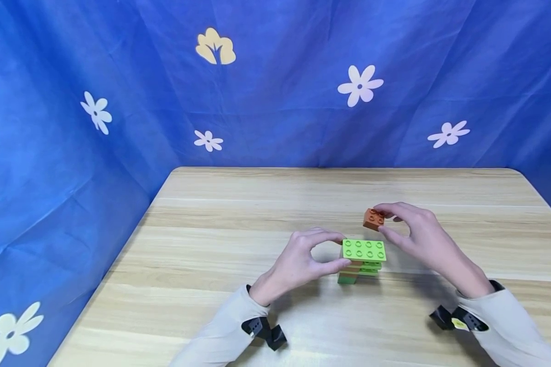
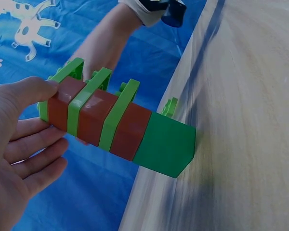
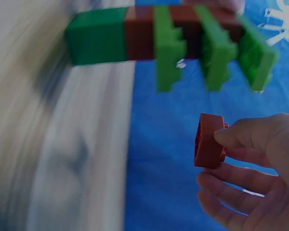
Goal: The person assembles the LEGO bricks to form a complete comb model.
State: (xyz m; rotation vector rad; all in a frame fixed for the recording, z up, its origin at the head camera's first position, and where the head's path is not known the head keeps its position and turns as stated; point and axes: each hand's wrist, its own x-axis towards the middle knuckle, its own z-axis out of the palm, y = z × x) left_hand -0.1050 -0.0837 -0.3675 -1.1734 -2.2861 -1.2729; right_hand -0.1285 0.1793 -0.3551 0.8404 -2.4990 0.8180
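Observation:
A tower of toy building bricks stands upright in front of me, topped by a lime green plate (image 1: 364, 250) with studs. Below it, reddish-brown bricks (image 2: 93, 115) alternate with more lime plates, above a dark green brick (image 2: 166, 142) at the bottom. My left hand (image 1: 303, 260) pinches the top of this tower from the left, thumb and fingers on opposite sides. To the tower's right and slightly behind it, my right hand (image 1: 422, 234) pinches a small reddish-brown brick (image 1: 373, 219), held apart from the tower with its studs up.
The tower and both hands are over a light wood-grain table (image 1: 229, 204). A blue curtain (image 1: 284, 92) with pale flower prints hangs behind and to the sides. Each wrist carries a black strap with a small camera (image 1: 266, 331).

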